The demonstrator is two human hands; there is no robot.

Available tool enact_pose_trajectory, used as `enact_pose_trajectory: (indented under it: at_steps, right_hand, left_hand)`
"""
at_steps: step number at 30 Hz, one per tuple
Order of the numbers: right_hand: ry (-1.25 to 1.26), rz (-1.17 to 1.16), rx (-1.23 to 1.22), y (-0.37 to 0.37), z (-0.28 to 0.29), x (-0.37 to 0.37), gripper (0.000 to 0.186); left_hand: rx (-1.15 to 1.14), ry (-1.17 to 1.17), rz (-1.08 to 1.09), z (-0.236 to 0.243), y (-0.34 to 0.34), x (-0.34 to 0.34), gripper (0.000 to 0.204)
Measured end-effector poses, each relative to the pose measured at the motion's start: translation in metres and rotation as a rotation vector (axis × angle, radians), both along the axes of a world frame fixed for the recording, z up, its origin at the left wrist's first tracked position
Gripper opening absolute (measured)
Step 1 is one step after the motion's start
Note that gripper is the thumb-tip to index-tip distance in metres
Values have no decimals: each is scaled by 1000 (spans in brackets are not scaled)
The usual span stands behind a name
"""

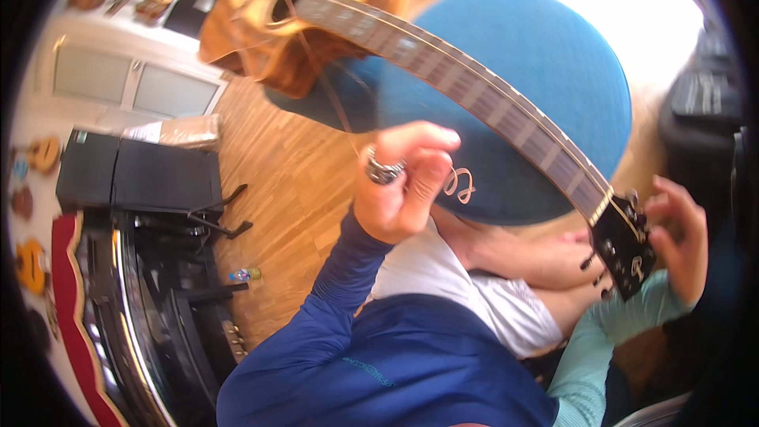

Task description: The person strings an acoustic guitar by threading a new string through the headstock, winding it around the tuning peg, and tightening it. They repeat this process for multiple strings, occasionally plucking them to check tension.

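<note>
Floor: wood boards, seen from the head view, run between the person and the furniture on the left.
Left side: a shiny black piano-like instrument edged by red cloth; beyond it stands a black cabinet. Small guitars line the pale wall.
Underneath: a large blue round top sits below the guitar neck, filling much of the space ahead of the person; bare crossed legs are nearest the body.
Guitar: its wooden body is far ahead and to the left, the neck slanting back to a black headstock beside the right hand.
Left hand: thumb and fingers are pressed together, pinching a thin string that trails from near the sound hole; a curled end pokes out beyond them. A chunky ring shows.
Right hand: fingers bent and parted near the tuning pegs; whether they touch, I cannot tell.
Containers: a brown box adjoins the cabinet, contents hidden; a small bottle is on the boards; dark cases are at right.
</note>
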State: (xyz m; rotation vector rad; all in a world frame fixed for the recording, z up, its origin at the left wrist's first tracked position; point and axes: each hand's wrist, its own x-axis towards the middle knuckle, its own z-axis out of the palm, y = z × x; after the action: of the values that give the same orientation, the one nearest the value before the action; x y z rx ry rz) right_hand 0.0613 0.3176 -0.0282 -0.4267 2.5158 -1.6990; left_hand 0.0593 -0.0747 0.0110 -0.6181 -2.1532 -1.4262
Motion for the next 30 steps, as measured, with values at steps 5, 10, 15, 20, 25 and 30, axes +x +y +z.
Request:
enact_pose_trajectory:
  at_steps: [5, 10, 15, 20, 25, 30]
  right_hand:
    - [-73, -87, 196, -31, 25, 25, 75]
    - [-1, -219, 197, -36, -10, 40, 79]
    - [58, -310, 159, -36, -31, 56, 61]
    - [-33, -307, 57, -31, -41, 57, 46]
    - [-69, -339, 36, -34, -38, 57, 44]
    - [-107, -370, 60, -45, -38, 56, 39]
  left_hand:
    - [-155, 51, 11, 21, -73, 31, 23]
    - [-484, 329, -74, 104, -102, 22, 28]
    - [-498, 577, -150, 170, -71, -18, 28]
    - [-162, 836, -165, 189, 92, -104, 8]
    - [-433, 536, -344, 152, 260, -172, 22]
    - [-627, 267, -251, 20, 329, -243, 22]
